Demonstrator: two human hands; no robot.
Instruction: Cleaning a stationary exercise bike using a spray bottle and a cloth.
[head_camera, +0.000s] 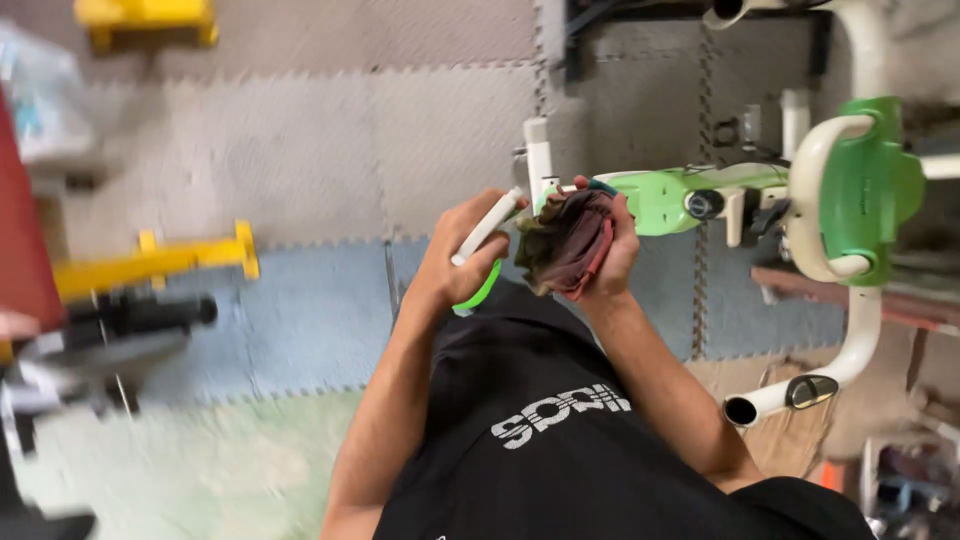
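Note:
My left hand (455, 255) is closed around a slim white part with a green curved piece (487, 238) under it. Right beside it, my right hand (612, 245) grips a crumpled dark red and brown cloth (568, 243), which is pressed against the white-and-green part. Both hands are raised in front of my black shirt, close to the near end of a green and white exercise machine (850, 190). The motion blur hides the fine detail of the part.
The exercise machine's white tubes and green body fill the right side. Yellow metal frames (160, 260) and a black handle (140, 315) lie at the left. Grey and blue foam floor tiles (310, 180) cover the ground.

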